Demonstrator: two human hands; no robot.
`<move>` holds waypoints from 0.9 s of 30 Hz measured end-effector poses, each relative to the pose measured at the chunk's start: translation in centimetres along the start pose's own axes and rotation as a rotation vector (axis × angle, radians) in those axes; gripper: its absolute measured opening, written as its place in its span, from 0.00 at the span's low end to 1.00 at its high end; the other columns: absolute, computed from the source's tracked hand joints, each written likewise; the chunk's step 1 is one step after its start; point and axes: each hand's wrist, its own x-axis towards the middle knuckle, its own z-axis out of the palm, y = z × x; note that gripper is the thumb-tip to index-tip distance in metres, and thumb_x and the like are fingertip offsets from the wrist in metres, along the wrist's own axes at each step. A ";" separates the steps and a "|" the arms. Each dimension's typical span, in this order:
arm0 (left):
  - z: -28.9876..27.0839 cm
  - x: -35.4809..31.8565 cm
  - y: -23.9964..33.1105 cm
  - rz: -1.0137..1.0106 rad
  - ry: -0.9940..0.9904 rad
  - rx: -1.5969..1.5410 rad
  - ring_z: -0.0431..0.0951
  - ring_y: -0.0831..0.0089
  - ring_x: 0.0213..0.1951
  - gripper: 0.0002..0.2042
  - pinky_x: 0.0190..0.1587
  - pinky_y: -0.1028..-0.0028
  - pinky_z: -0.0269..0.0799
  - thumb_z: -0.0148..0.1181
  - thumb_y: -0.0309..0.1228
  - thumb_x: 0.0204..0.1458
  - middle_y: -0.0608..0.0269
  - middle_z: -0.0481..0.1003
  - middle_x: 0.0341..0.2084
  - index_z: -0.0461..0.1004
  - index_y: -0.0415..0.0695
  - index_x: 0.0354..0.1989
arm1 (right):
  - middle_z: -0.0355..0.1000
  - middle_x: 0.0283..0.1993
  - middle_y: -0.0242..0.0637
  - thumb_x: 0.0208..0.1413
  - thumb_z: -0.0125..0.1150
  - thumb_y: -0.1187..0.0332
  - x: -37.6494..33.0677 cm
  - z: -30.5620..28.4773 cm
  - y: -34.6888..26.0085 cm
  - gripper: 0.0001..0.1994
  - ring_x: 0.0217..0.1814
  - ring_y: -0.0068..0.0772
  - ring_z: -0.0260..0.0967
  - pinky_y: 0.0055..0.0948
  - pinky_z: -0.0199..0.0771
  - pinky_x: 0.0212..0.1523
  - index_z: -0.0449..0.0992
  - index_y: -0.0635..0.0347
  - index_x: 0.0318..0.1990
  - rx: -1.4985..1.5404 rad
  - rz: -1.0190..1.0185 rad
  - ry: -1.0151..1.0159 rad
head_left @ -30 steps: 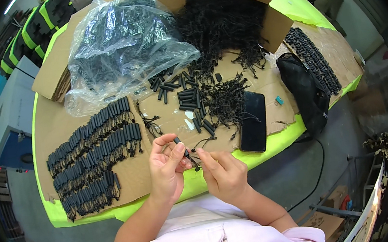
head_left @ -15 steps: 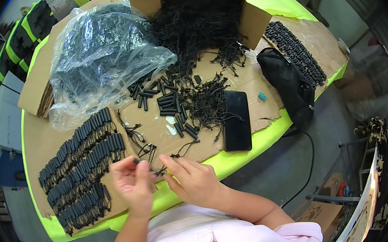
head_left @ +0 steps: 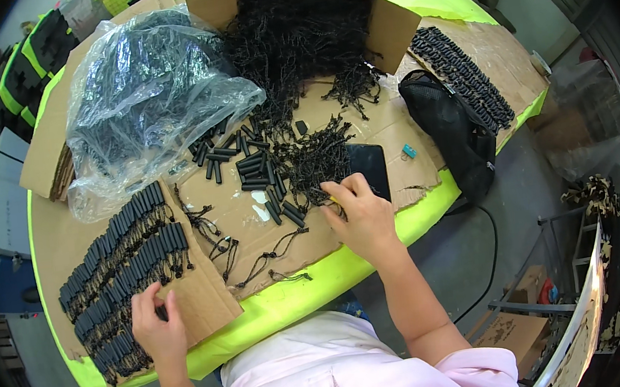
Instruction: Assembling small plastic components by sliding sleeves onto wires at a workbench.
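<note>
My left hand (head_left: 160,330) is at the right end of the lowest row of black corded tubes (head_left: 119,349). Its thumb and fingers close round a dark tube (head_left: 161,312), mostly hidden by them. My right hand (head_left: 364,222) reaches the near edge of a tangled pile of black knotted cords (head_left: 317,155), beside a black phone (head_left: 369,168). A small yellow thing (head_left: 337,207) shows between its fingers; its kind is hidden. Loose black tubes (head_left: 252,171) lie left of the pile. Several single cord loops (head_left: 267,257) lie on the cardboard nearer to me.
A clear plastic bag (head_left: 152,97) full of dark pieces stands at the far left. Behind the pile, a cardboard box (head_left: 400,33) spills black cords. Rightward lie a teal clip (head_left: 409,151), a black pouch (head_left: 448,130) and rows of black pieces (head_left: 461,75).
My hands have parted from in front of me. The left went left to the rows with the dark tube; the right moved up and right to the cord pile, partly covering the phone.
</note>
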 end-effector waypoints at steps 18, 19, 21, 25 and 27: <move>10.5 7.4 12.3 0.225 -0.558 -0.267 0.73 0.48 0.32 0.10 0.36 0.58 0.68 0.55 0.27 0.45 0.44 0.72 0.27 0.65 0.37 0.35 | 0.66 0.29 0.34 0.43 0.61 0.65 -0.2 2.6 -0.2 0.08 0.20 0.41 0.67 0.32 0.69 0.21 0.70 0.55 0.27 -0.123 -0.010 -0.012; 10.3 7.4 12.4 0.210 -0.582 -0.242 0.73 0.47 0.33 0.12 0.37 0.57 0.68 0.55 0.26 0.44 0.43 0.72 0.27 0.65 0.37 0.37 | 0.66 0.28 0.36 0.42 0.60 0.68 -0.1 2.5 -0.1 0.06 0.20 0.39 0.68 0.31 0.69 0.20 0.69 0.57 0.27 -0.061 -0.023 0.044; 9.9 7.2 12.2 0.206 -0.600 -0.255 0.73 0.47 0.33 0.12 0.37 0.57 0.68 0.55 0.26 0.44 0.43 0.72 0.28 0.65 0.38 0.38 | 0.66 0.28 0.37 0.41 0.58 0.72 -0.1 2.4 0.0 0.06 0.19 0.38 0.68 0.30 0.69 0.19 0.67 0.58 0.26 0.008 -0.044 0.095; 9.7 6.9 12.0 0.187 -0.608 -0.266 0.73 0.46 0.34 0.15 0.37 0.56 0.68 0.54 0.24 0.42 0.42 0.72 0.30 0.65 0.40 0.41 | 0.69 0.24 0.35 0.45 0.57 0.77 0.3 1.1 -0.8 0.04 0.19 0.19 0.65 0.20 0.62 0.16 0.69 0.59 0.27 0.891 0.283 0.120; 9.5 6.9 11.7 0.180 -0.568 -0.266 0.73 0.48 0.31 0.16 0.36 0.58 0.69 0.54 0.23 0.41 0.43 0.72 0.28 0.66 0.40 0.41 | 0.70 0.23 0.37 0.49 0.53 0.78 0.3 -0.2 -0.9 0.03 0.12 0.14 0.55 0.13 0.51 0.12 0.69 0.60 0.32 1.380 0.506 -0.004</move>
